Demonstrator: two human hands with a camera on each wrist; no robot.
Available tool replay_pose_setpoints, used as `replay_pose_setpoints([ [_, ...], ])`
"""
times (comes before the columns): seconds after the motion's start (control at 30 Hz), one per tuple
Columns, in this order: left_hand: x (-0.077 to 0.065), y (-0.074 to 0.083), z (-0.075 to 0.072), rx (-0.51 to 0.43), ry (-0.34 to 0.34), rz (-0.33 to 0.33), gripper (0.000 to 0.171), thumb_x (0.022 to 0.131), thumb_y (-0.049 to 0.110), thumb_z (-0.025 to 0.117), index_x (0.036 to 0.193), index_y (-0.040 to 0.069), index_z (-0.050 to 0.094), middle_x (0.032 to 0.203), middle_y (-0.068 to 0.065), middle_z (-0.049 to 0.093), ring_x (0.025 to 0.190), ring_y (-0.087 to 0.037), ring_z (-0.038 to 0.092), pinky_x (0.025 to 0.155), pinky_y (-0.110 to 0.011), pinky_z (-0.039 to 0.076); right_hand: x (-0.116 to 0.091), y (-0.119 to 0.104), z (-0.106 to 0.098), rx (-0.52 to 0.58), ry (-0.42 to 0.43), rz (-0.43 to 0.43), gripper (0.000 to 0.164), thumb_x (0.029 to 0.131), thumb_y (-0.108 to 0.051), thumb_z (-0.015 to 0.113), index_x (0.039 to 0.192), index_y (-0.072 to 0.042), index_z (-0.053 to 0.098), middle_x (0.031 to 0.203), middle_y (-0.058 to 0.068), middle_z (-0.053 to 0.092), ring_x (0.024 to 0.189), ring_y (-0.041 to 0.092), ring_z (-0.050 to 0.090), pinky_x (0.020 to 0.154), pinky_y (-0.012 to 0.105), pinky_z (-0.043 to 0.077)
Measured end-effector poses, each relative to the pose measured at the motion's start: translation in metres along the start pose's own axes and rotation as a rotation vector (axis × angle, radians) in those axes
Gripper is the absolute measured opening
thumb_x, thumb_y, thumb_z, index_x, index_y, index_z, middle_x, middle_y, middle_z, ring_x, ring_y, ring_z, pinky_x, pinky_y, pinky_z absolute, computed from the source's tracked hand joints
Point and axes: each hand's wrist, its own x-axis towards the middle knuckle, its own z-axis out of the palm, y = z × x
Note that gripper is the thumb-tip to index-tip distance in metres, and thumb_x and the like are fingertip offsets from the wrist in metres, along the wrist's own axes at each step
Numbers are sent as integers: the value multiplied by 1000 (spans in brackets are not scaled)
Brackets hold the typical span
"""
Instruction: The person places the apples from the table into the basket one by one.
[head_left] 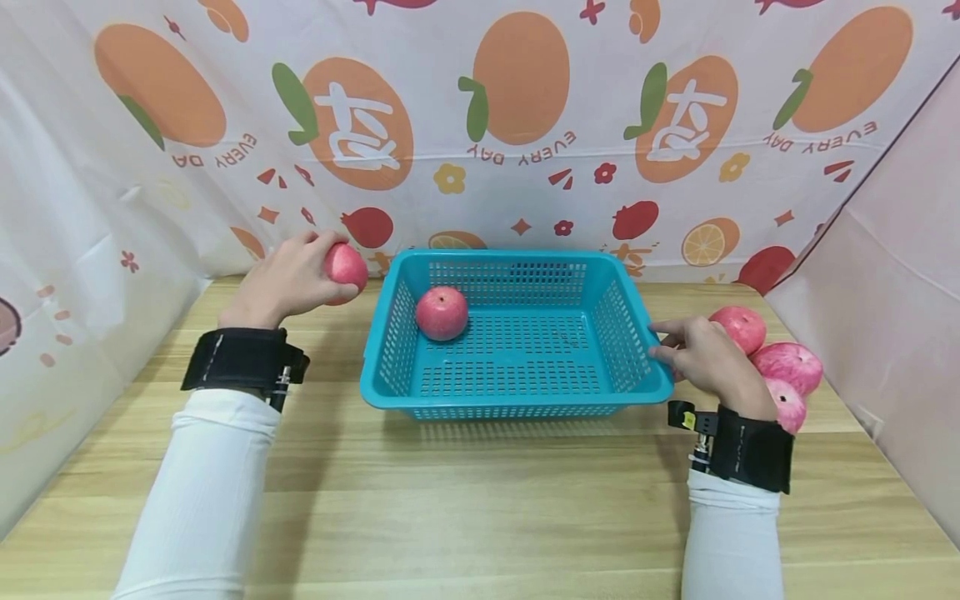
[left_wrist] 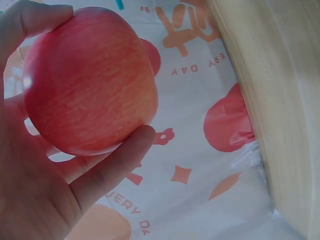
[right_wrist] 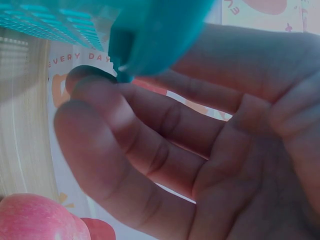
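Wooden table (head_left: 480,500), left hand (head_left: 288,279) holding a partly covered apple (head_left: 347,264), right hand (head_left: 708,358) gripping turquoise basket (head_left: 517,400) and partly hiding further apples (head_left: 789,367)

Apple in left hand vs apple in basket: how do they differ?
The held apple is gripped by the left hand; neither hand touches the basket apple.
The held apple is outside the basket; the basket apple sits inside, near its left wall.
In the head view, the hand partly covers the held apple; the basket apple shows its dimple.
Both are red and roundish.
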Motion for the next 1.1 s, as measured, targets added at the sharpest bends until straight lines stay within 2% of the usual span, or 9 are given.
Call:
replay_pose_setpoints([
  [0.2, 3, 6, -4, 15, -24, -5, 74, 71, 42, 68, 131, 9, 39, 112, -22, 44, 92, -38, 44, 67, -58, 50, 0, 0, 0, -6, 6, 0, 44, 84, -7, 61, 122, 10, 47, 88, 20, 63, 59, 13, 60, 59, 37, 56],
  [0.73, 12, 27, -15, 26, -23, 40, 71, 72, 42, 67, 130, 10, 40, 114, -21, 43, 92, -37, 44, 70, -57, 50, 0, 2, -2, 2, 5, -9, 45, 84, -9, 61, 122, 10, 46, 89, 20, 63, 60, 13, 60, 59, 37, 56],
  [1.1, 16, 40, -19, 36, -27, 48, 73, 73, 43, 67, 132, 10, 38, 116, -21, 42, 96, -37, 43, 71, -58, 49, 0, 1, -1, -6, -1, 5, 46, 84, -10, 61, 123, 9, 46, 90, 20, 63, 61, 13, 60, 60, 37, 56],
])
